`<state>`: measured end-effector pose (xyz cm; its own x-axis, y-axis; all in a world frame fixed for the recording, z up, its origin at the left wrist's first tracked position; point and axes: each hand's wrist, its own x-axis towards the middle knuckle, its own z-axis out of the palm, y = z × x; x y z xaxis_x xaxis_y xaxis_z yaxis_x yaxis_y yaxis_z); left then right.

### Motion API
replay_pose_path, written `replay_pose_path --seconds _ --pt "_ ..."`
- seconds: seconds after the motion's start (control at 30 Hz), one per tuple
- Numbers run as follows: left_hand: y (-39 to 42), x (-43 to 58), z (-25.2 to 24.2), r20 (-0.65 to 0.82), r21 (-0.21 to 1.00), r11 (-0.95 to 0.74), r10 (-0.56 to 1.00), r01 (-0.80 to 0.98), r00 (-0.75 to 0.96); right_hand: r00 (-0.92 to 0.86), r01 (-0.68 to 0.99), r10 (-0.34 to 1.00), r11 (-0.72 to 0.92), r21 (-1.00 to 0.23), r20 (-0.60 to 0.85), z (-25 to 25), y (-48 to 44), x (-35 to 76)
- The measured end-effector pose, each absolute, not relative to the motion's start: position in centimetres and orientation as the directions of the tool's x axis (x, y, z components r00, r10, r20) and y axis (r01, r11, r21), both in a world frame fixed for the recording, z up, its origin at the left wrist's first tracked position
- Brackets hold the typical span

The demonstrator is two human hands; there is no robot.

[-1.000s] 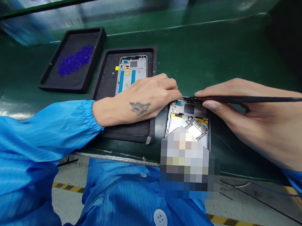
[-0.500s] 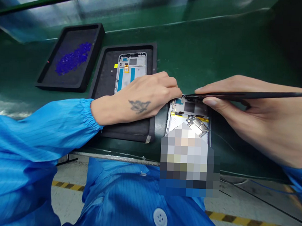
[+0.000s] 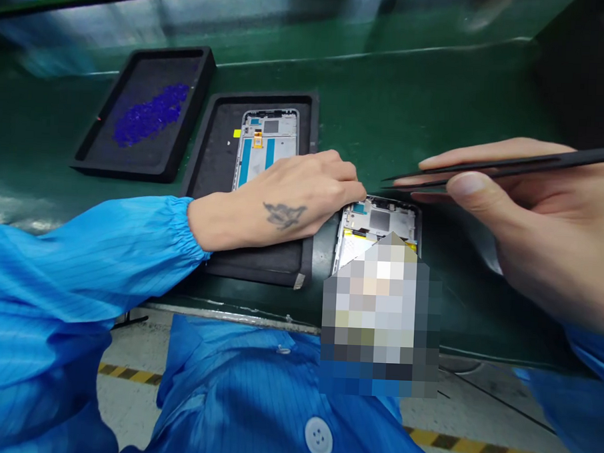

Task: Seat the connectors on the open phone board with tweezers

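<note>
My left hand (image 3: pixel 298 203) has its fingers curled at the upper left corner of an opened phone frame (image 3: pixel 380 220), appearing to grip its edge; the fingertips are partly hidden. Black tweezers (image 3: pixel 515 168) are held in my right hand (image 3: pixel 537 210), pinched between thumb and fingers. Their two tips are apart, just above the top edge of the frame, with nothing visible between them. A pixelated patch covers the lower part of the frame. Under my left forearm, a second silver phone frame (image 3: pixel 270 135) lies in a black tray (image 3: pixel 250 267).
Another black tray (image 3: pixel 167 170) at the left holds a heap of small purple-blue pieces (image 3: pixel 151 115). Both trays rest on the green bench top (image 3: pixel 367 116). A dark box-like shape (image 3: pixel 589 79) stands at the back right.
My right hand has moved right and slightly up, and the tweezer tips have left the frame's top edge and spread apart. My left hand has stayed at the frame's corner.
</note>
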<state>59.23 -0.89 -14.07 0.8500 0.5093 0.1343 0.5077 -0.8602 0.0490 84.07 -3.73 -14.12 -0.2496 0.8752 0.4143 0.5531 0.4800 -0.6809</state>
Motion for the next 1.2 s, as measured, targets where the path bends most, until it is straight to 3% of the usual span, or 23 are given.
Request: replay_pose_path --seconds 0.37,1.2 --pt "-0.8 59.3 -14.3 0.134 0.075 -0.847 0.532 0.527 0.836 -0.34 0.64 0.847 0.527 -0.56 0.408 -13.8 -3.8 83.0" --pt "-0.8 59.4 -13.9 0.107 0.065 -0.847 0.531 0.527 0.84 -0.354 0.605 0.84 0.541 -0.584 0.411 -14.1 -3.5 82.9"
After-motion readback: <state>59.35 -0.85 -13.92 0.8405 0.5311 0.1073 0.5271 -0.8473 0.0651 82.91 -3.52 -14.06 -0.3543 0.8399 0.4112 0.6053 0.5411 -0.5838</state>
